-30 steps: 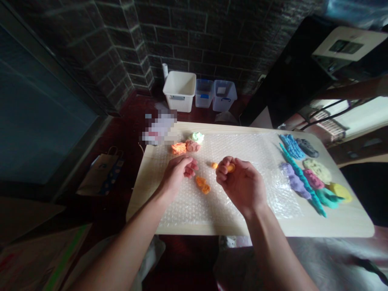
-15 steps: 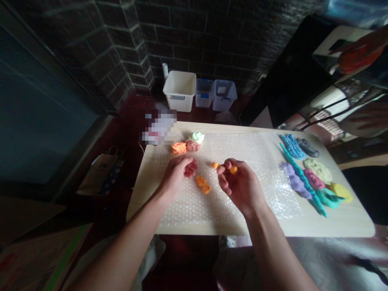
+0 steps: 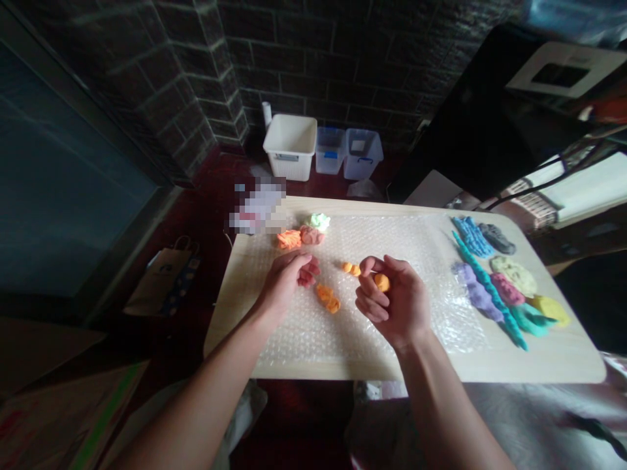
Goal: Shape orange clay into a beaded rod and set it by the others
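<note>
My right hand (image 3: 399,297) is closed loosely around an orange ball of modelling clay (image 3: 382,282), which shows between the curled fingers and the palm. Just left of its fingertips, small orange clay balls (image 3: 351,268) sit in a short row on the bubble wrap (image 3: 392,235). Over the wrap's left side hovers my left hand (image 3: 294,271), fingers loosely bent, thumb on top, nothing visible in it. Between the two hands lies a twisted orange clay piece (image 3: 328,298). Beyond my left hand are a deeper orange ridged lump (image 3: 289,239), a brown lump (image 3: 312,235) and a pale green one (image 3: 319,222).
Several clay pieces lie along the right of the wooden table (image 3: 563,362), including a long teal roll (image 3: 492,292), a blue lump (image 3: 473,236) and a purple one (image 3: 471,287). A white bin (image 3: 291,147) and clear boxes (image 3: 362,155) stand on the floor behind.
My right fingers have drawn back slightly right from the small orange balls, leaving more of the row uncovered. My left hand stays put. Another person's hands at the upper right have left view.
</note>
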Tool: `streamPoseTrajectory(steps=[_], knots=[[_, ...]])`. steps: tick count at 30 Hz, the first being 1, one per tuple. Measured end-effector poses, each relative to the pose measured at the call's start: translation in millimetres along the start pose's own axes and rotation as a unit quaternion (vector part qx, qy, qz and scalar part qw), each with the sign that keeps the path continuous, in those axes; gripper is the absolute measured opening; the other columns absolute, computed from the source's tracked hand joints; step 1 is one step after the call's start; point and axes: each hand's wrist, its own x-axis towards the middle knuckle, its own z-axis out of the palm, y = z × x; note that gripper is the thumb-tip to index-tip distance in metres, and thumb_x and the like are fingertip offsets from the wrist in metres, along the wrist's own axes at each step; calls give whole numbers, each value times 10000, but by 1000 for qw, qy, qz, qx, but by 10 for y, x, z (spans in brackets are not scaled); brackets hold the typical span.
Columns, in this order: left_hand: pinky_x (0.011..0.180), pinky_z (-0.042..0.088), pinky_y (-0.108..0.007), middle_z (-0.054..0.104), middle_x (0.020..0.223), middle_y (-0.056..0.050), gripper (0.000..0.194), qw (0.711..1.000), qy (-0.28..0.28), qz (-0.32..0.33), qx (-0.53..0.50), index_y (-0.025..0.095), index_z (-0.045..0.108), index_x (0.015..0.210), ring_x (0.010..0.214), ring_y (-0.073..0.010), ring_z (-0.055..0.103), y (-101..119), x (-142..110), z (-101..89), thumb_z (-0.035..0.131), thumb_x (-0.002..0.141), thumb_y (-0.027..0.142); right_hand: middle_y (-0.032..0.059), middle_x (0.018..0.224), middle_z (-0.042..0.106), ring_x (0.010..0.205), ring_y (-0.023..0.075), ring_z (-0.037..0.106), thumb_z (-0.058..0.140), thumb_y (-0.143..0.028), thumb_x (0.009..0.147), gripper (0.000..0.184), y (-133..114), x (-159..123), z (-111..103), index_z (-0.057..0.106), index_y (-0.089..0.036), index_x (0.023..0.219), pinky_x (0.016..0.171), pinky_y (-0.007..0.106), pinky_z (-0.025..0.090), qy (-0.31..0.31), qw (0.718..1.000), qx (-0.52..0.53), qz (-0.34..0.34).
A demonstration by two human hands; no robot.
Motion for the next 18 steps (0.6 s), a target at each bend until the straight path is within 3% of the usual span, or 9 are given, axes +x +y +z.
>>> streamPoseTrajectory(steps=[2, 5, 9, 14, 16, 18], knots=[[576, 433, -266, 723, 737, -73, 257, 1000, 1, 1, 0, 146, 713, 787, 599, -151, 616, 4, 0, 5, 685, 789, 402, -57, 566, 461, 418, 72, 349, 674, -290, 783, 108, 9, 6, 42, 661, -196, 835, 383, 172, 295, 19, 1000, 20, -14], [579, 433, -268, 723, 742, -70, 257, 1000, 0, 3, -3, 147, 713, 788, 597, -147, 609, 5, 0, 10, 682, 793, 402, -33, 724, 543, 524, 82, 460, 711, -179, 751, 180, 41, 22, 100, 651, -202, 918, 429, 167, 365, 42, 999, -1, -29], [581, 436, -268, 727, 743, -75, 252, 1000, 3, 3, -4, 146, 718, 783, 595, -148, 610, 5, -2, 11, 684, 786, 396, -69, 630, 467, 415, 73, 339, 705, -340, 882, 150, 74, 25, 104, 648, -212, 936, 335, 173, 303, 41, 998, -42, -30], [576, 439, -268, 731, 741, -83, 264, 1000, 1, 0, 1, 147, 723, 792, 604, -158, 623, -5, 3, 2, 684, 792, 408, -116, 504, 276, 347, 53, 145, 695, -443, 915, 356, 63, 5, 64, 513, -230, 697, 276, 171, 168, 71, 997, -31, -12], [576, 437, -268, 730, 743, -82, 269, 1000, -1, 0, 1, 146, 725, 796, 602, -155, 621, -7, 5, 2, 681, 796, 411, -105, 492, 298, 349, 63, 202, 709, -446, 899, 373, 58, 11, 65, 506, -229, 674, 288, 179, 206, 65, 998, -18, -6], [577, 434, -268, 728, 743, -79, 261, 1000, 2, 0, 0, 147, 721, 792, 598, -152, 617, -2, 3, 7, 679, 793, 405, -67, 546, 421, 413, 79, 356, 751, -439, 865, 348, 62, 22, 74, 554, -212, 689, 344, 185, 311, 56, 998, -10, -13]])
